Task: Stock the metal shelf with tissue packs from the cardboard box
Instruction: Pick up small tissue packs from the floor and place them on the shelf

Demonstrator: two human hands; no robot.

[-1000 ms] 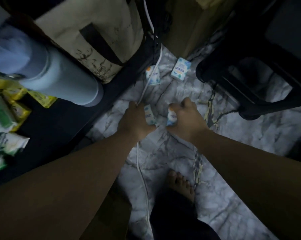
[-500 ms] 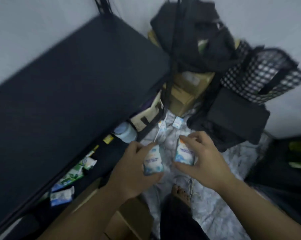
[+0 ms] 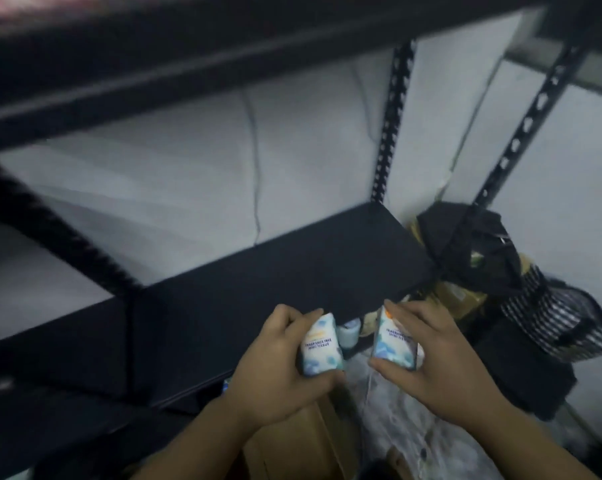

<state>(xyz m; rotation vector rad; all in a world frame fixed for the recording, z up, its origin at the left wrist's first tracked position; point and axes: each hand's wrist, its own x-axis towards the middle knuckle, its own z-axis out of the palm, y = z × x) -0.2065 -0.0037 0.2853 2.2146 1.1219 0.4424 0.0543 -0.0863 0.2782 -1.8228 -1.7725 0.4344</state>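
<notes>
the left hand gripped one pack and the right hand clamped a second pack, both at lower centre just before the shelf, so placement appeared next, needing a forward reach; the box was cut off and blur obscured detail.

two hands, the left hand and the right hand. two tissue packs, a left pack and a right pack. one metal shelf. one cardboard box.
</notes>
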